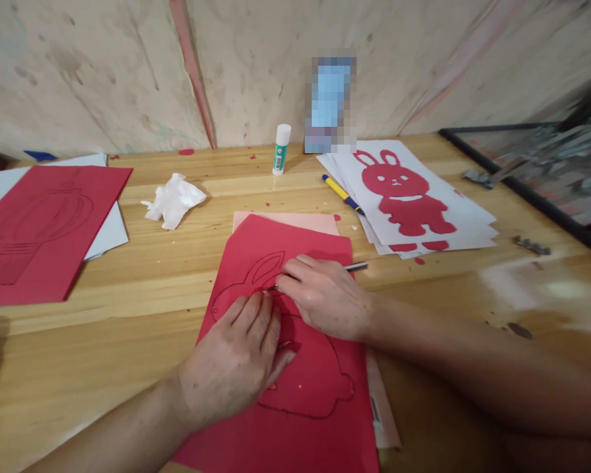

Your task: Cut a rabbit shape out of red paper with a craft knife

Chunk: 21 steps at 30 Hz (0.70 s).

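A red paper sheet (305, 394) with a pencilled rabbit outline lies on the wooden table (128, 328) in front of me. My left hand (236, 358) rests flat on it, fingers together and stretched out, pressing the paper down. My right hand (325, 295) is closed around a thin metal craft knife (357, 267), its tip at the rabbit's ear outline. A pink sheet (285, 222) sticks out from under the red one.
White sheets with a red rabbit cutout (406, 197) and a yellow-blue pen (342, 194) lie at the back right. A glue stick (280, 150) stands near the wall, crumpled tissue (173, 200) beside it. More red paper (44, 230) lies at left; a dark frame (536, 197) at right.
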### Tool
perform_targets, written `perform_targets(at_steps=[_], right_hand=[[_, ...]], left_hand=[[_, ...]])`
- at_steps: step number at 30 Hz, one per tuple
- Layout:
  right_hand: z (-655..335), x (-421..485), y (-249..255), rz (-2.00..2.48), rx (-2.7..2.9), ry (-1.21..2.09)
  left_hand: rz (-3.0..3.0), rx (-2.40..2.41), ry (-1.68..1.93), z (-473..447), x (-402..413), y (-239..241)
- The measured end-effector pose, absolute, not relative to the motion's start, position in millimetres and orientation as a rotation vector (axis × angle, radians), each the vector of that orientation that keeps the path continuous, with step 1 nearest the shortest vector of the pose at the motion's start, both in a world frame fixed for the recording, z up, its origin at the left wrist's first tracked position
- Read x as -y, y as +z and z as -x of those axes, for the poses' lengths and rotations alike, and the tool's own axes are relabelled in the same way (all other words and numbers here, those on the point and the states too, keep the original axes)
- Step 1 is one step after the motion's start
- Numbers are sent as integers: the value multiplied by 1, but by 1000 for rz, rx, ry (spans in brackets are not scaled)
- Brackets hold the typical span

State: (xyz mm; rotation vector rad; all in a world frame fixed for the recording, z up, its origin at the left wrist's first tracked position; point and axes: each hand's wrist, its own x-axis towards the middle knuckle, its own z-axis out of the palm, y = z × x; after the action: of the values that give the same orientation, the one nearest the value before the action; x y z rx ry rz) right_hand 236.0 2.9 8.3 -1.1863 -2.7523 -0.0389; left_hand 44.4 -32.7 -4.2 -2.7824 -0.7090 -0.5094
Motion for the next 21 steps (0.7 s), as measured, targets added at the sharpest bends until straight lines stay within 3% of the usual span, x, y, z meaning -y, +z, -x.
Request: perform_targets(at_steps=[21], right_hand=[[-235, 0, 14, 1151, 2820, -136]], left_hand=[[2823, 765, -423, -46, 34, -2]])
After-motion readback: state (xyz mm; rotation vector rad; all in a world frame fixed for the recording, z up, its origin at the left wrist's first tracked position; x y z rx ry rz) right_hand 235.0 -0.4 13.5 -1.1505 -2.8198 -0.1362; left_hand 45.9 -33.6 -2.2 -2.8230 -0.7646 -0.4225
